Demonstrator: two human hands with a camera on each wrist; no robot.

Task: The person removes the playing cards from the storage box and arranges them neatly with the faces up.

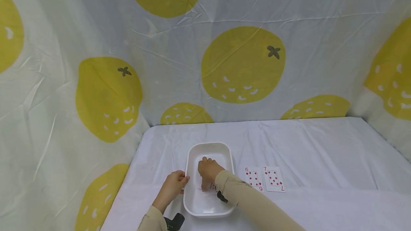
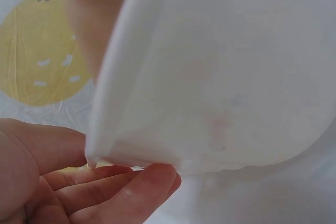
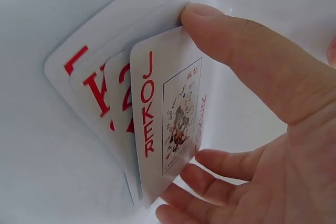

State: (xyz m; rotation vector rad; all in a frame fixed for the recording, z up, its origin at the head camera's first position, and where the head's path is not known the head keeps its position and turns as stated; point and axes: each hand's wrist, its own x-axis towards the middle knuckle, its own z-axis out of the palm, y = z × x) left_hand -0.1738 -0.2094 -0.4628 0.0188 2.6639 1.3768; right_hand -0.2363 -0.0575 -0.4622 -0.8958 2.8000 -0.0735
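Note:
Both hands are at a white plastic tub [image 1: 205,205] on the table. My left hand [image 1: 172,187] grips its left rim; in the left wrist view the thumb lies at the rim and the fingers curl under the tub wall [image 2: 226,77]. Inside the tub, my right hand [image 1: 209,171] pinches several overlapping playing cards, thumb at one edge and fingers at the opposite edge. A joker [image 3: 178,119] lies on top in the right wrist view. Behind it show corners of a red 2 [image 3: 124,85], a red K [image 3: 95,95] and another red-marked card [image 3: 76,59].
To the right of the tub, a six of diamonds [image 1: 253,178] and a seven of diamonds [image 1: 273,178] lie face up side by side on the white tablecloth [image 1: 334,167]. A lemon-patterned curtain [image 1: 244,63] rises at the table's back and sides.

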